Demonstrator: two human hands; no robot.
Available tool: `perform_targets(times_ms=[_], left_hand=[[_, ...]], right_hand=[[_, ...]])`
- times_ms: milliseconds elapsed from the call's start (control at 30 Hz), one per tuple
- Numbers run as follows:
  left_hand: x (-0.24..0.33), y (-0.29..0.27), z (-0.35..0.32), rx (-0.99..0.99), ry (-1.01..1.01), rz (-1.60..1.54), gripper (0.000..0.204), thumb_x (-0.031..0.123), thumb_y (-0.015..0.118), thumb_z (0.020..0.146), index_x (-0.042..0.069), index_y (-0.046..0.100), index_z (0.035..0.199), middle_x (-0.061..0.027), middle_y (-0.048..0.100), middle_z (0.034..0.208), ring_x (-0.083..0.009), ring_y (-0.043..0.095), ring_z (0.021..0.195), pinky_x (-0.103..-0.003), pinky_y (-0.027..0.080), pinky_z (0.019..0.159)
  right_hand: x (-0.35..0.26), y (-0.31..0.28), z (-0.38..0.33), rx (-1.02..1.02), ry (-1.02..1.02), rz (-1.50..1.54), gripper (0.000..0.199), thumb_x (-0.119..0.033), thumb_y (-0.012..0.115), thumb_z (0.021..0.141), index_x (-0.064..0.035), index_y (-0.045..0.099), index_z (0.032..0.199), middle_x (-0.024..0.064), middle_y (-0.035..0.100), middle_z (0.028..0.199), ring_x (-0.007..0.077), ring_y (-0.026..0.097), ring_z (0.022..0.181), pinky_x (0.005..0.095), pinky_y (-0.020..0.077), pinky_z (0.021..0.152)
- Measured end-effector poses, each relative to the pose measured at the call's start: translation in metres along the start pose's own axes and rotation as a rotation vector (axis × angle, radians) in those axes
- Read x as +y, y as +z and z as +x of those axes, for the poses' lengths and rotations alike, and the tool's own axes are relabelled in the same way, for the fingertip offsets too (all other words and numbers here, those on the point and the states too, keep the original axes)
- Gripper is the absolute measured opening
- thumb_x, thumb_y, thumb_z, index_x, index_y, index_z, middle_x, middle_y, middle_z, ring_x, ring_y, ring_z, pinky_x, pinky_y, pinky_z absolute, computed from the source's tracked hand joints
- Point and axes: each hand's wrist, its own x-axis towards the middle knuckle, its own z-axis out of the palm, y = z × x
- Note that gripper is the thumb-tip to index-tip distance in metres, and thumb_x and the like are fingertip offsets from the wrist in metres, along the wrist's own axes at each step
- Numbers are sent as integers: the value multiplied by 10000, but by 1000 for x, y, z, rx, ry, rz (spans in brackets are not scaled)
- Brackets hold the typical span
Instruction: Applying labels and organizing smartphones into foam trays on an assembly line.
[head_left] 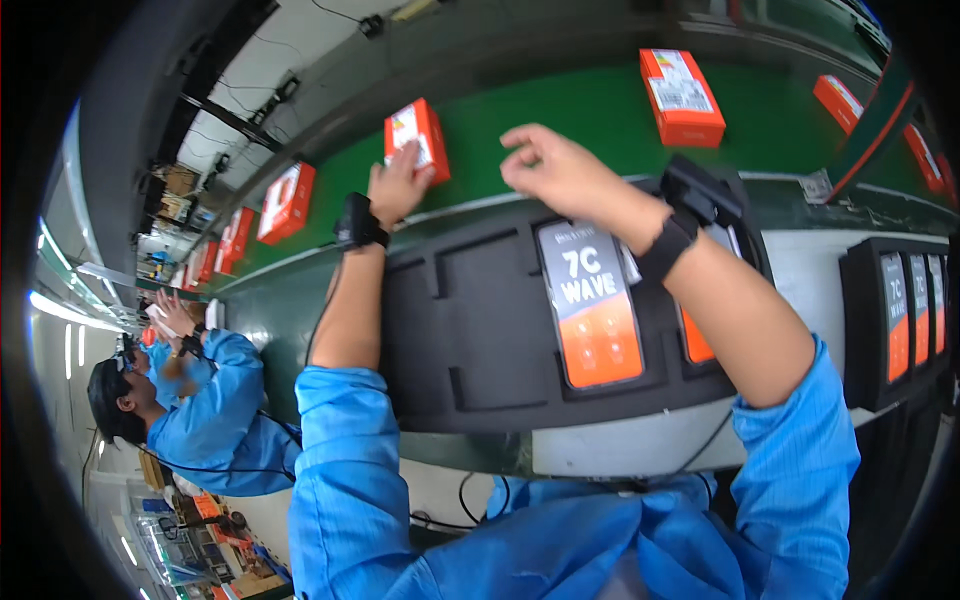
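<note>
My left hand [400,188] reaches onto an orange box [430,135] with a white label, on the green conveyor belt. Its fingers are stretched over the near end of the box; no closed grip shows. Over the belt, to the right of that box, my right hand [545,168] hovers with loosely bent fingers apart and nothing in them. Below my hands lies a black tray [415,345] with recesses. One of them holds a phone [595,310] with a grey and orange front. A second phone [695,335] sits to its right, mostly hidden by my right forearm.
More orange boxes stand along the belt, one [690,125] at right and one [287,203] at left. Another black tray [868,330] with several phones is at far right. A co-worker in a blue coat [215,430] works at left. A post [870,140] rises beside the belt.
</note>
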Motion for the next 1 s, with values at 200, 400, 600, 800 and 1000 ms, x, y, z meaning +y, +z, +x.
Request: perform_targets(times_ms=[200,400,600,800,1000], left_hand=[[89,-111,-74,252,-177,-1353,447,263,498,971,-62,511,1278,-183,625,1188,-255,612,1099,-359,457,971],[180,-152,-175,-547,-455,-1862,527,234,498,969,-93,396,1370,-228,524,1327,-324,593,1135,-379,467,991],[207,-141,-158,-627,-418,-1850,458,202,548,967,-70,463,1327,-133,628,1152,-182,617,1016,-295,492,867],[231,-123,-154,-539,-249,-1705,227,199,575,952,7,615,1067,-9,636,1020,-77,557,891,-235,455,754],[220,-127,-154,-520,-309,-1873,211,127,559,934,0,589,1100,-65,666,971,-130,661,860,-259,534,747]], right_hand=[[-10,-24,8,69,-11,-51,348,-166,630,835,7,607,1136,84,667,933,158,639,821,283,499,736],[-32,-28,5,47,-162,-201,199,-195,612,809,-50,716,898,96,697,832,240,665,784,350,517,720],[-60,-42,-18,138,-250,-737,177,-223,608,793,-90,711,845,106,688,811,321,652,801,412,515,709],[-72,-49,-14,107,-226,-711,219,-222,595,820,-58,706,913,113,692,807,267,670,759,363,513,692],[-71,-73,-18,42,-117,-843,202,-201,626,800,-49,721,893,126,696,825,270,668,779,361,517,718]])
